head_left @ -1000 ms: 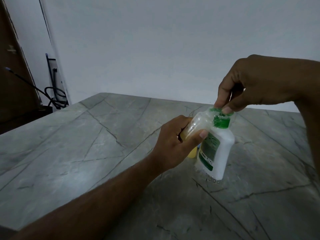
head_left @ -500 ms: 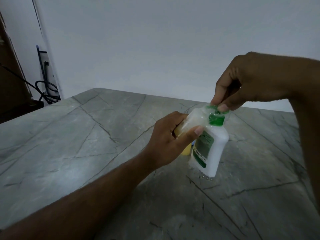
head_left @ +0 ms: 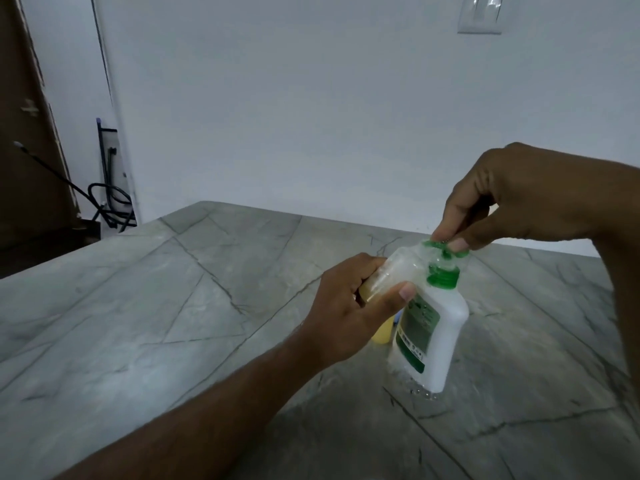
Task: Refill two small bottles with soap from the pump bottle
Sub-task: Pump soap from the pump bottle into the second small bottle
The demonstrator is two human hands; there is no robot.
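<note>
A white pump bottle (head_left: 440, 327) with a green collar and green label stands on the grey marble table (head_left: 173, 306). My right hand (head_left: 512, 199) pinches its green pump head (head_left: 446, 249) from above. My left hand (head_left: 353, 306) grips a small clear bottle (head_left: 398, 271), tilted with its mouth against the pump spout. Yellowish liquid shows in the small bottle's lower end. A second small yellow bottle (head_left: 382, 332) stands behind my left hand, mostly hidden.
Droplets lie on the table around the pump bottle's base (head_left: 422, 393). A white wall rises behind the table. At the far left are a brown door (head_left: 31, 150) and black cables (head_left: 107, 206) on the floor.
The camera view shifted slightly. Both hands keep the same holds on the pump head and the small bottle.
</note>
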